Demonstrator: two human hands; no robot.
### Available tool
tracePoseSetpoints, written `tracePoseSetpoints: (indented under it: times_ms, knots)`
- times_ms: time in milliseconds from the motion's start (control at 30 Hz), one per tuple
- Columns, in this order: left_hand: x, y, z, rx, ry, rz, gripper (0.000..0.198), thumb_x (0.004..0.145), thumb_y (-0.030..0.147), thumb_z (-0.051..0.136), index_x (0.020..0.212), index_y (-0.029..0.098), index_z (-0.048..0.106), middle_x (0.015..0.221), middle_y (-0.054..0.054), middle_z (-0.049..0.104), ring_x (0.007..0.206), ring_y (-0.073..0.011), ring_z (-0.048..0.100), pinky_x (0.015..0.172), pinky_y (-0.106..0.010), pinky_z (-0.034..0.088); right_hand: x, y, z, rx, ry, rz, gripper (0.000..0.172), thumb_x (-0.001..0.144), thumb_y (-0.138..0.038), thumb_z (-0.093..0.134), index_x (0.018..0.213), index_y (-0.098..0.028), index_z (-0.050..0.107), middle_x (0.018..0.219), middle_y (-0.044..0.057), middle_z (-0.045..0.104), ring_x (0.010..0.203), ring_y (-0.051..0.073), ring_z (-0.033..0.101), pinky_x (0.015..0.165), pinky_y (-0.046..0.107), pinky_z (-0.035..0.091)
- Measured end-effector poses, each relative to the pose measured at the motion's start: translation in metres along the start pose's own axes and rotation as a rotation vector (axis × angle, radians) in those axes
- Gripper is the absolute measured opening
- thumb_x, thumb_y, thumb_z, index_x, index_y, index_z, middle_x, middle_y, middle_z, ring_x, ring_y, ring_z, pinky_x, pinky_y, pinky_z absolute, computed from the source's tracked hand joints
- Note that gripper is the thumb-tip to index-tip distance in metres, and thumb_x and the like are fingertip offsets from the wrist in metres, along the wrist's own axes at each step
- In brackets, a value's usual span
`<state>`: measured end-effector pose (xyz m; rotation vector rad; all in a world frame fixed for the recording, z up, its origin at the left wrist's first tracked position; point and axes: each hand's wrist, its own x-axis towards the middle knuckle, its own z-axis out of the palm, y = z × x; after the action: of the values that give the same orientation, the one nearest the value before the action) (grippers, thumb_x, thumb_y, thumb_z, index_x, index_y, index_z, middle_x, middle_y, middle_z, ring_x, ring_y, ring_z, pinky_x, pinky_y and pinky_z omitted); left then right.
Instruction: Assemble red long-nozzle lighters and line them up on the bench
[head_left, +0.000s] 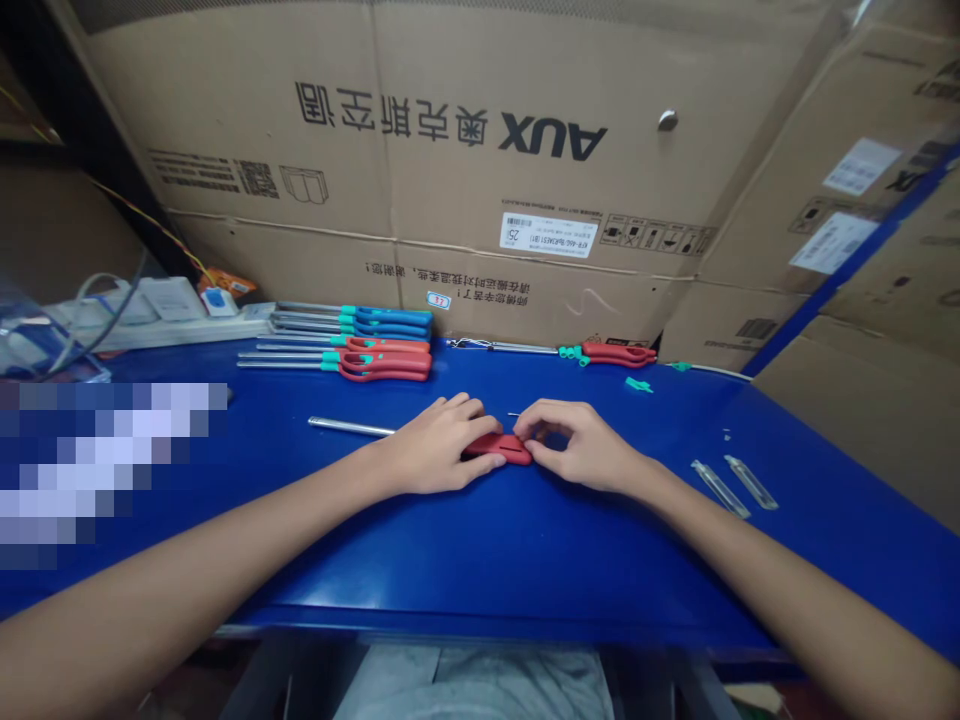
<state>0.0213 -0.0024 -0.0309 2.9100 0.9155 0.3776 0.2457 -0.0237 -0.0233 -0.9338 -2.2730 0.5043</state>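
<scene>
A long-nosed gas lighter with a red handle (514, 450) and a metal tube (349, 427) lies on the blue table, tube pointing left. My left hand (442, 445) rests over the handle, thumb on the near side and fingers on the far side, gripping it and hiding its middle. At the handle's right end, my right hand (574, 445) has thumb and forefinger pinched together, touching the end. Whatever sits between those fingertips is too small to make out. Just behind the right fingers lies a thin metal piece (513, 414).
Stacked lighters, blue (390, 322) and red (386, 367), lie at back left beside a power strip (187, 330). Behind stands a cardboard wall (450, 190). Another red handle (619, 353), a green part (638, 384) and two clear fluid containers (751, 482) are on the right.
</scene>
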Motion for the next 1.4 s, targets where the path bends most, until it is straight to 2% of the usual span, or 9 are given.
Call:
tracePoseSetpoints:
  times_ms: [200,400,700,1000,1200,1333,1400]
  knots:
    - [-0.0003,0.0007,-0.0016,0.006,-0.008,-0.001,0.037,0.094,0.048,0.043,0.107,0.018,0.061,0.101,-0.009,0.057,0.095,-0.0248,0.05,0.083,-0.039,0.042,-0.0006,-0.0015,-0.0041,-0.081,-0.018,-0.018,0.02,0.075,-0.005,0.053,0.087,-0.018,0.062,0.087,0.003,0.067,0.073,0.013,0.06,0.069,0.025,0.05]
    - [-0.0004,0.0003,-0.0015,-0.016,0.004,0.001,0.04,0.094,0.049,0.043,0.111,0.018,0.061,0.101,-0.009,0.058,0.095,-0.0242,0.05,0.084,-0.039,0.042,-0.0011,-0.0044,-0.0067,-0.18,-0.062,-0.025,0.015,0.078,-0.008,0.056,0.086,-0.018,0.065,0.085,0.004,0.066,0.073,0.014,0.059,0.069,0.027,0.047]
    - [-0.0006,0.0001,-0.0012,-0.019,-0.002,0.0,0.038,0.094,0.048,0.044,0.109,0.018,0.061,0.101,-0.009,0.058,0.096,-0.0245,0.05,0.084,-0.039,0.041,-0.0014,-0.0029,-0.0064,-0.234,-0.101,0.033,0.01,0.08,-0.011,0.057,0.079,-0.016,0.066,0.078,0.004,0.062,0.065,0.012,0.054,0.062,0.024,0.043]
    - [-0.0006,0.0014,-0.0022,-0.01,-0.013,0.002,0.037,0.094,0.047,0.044,0.11,0.018,0.061,0.103,-0.009,0.058,0.096,-0.0244,0.049,0.084,-0.039,0.042,-0.0011,-0.0026,-0.0022,-0.287,-0.099,0.08,0.008,0.084,-0.015,0.056,0.081,-0.016,0.063,0.077,0.004,0.063,0.065,0.012,0.055,0.062,0.024,0.042]
    - [-0.0007,0.0009,-0.0018,-0.02,-0.003,0.003,0.037,0.094,0.047,0.044,0.108,0.018,0.061,0.101,-0.009,0.058,0.095,-0.0244,0.05,0.084,-0.039,0.041,-0.0018,-0.0032,-0.0028,-0.352,-0.089,0.084,0.02,0.09,-0.026,0.054,0.074,-0.017,0.06,0.073,0.004,0.062,0.064,0.013,0.053,0.062,0.025,0.04]
    - [-0.0011,0.0002,-0.0012,-0.021,0.007,0.011,0.039,0.094,0.048,0.043,0.109,0.018,0.061,0.101,-0.009,0.058,0.095,-0.024,0.05,0.084,-0.039,0.041,-0.0028,-0.0042,-0.005,-0.304,-0.068,0.031,0.006,0.084,-0.018,0.057,0.083,-0.017,0.062,0.078,0.004,0.062,0.068,0.013,0.056,0.064,0.025,0.043]
    - [-0.0011,0.0004,-0.0016,-0.017,0.003,0.009,0.039,0.094,0.048,0.043,0.11,0.018,0.061,0.102,-0.009,0.058,0.095,-0.024,0.05,0.084,-0.039,0.041,-0.0031,-0.0048,-0.0056,-0.277,-0.084,0.005,0.008,0.081,-0.014,0.057,0.087,-0.017,0.063,0.083,0.004,0.062,0.07,0.013,0.056,0.067,0.025,0.044]
